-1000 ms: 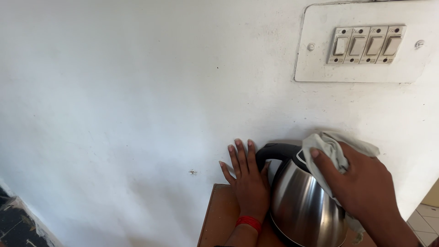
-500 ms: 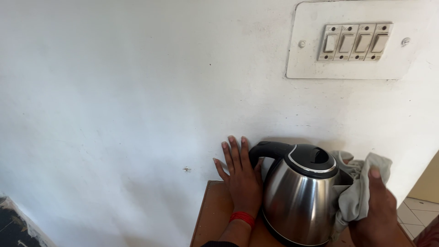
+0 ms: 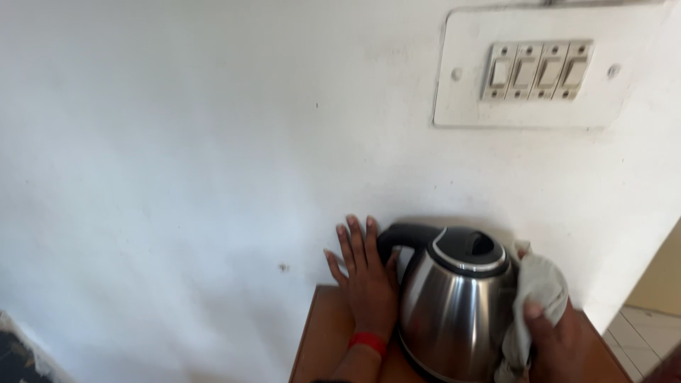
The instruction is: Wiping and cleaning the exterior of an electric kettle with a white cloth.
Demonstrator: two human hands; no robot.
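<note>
A shiny steel electric kettle [image 3: 454, 312] with a black lid and black handle stands on a small brown wooden table [image 3: 323, 347] against a white wall. My left hand [image 3: 365, 280] lies flat with fingers spread against the kettle's left side, beside the handle; a red band is on its wrist. My right hand [image 3: 557, 340] grips a pale grey cloth [image 3: 539, 291] and presses it on the kettle's right side.
A white switch plate with several rocker switches [image 3: 539, 71] is set in the wall above the kettle. Tiled floor [image 3: 649, 333] shows at the lower right, a dark patterned patch of floor at the lower left.
My right hand and the cloth have moved from the kettle's lid down to its right side. The lid is now uncovered. My left hand stays put.
</note>
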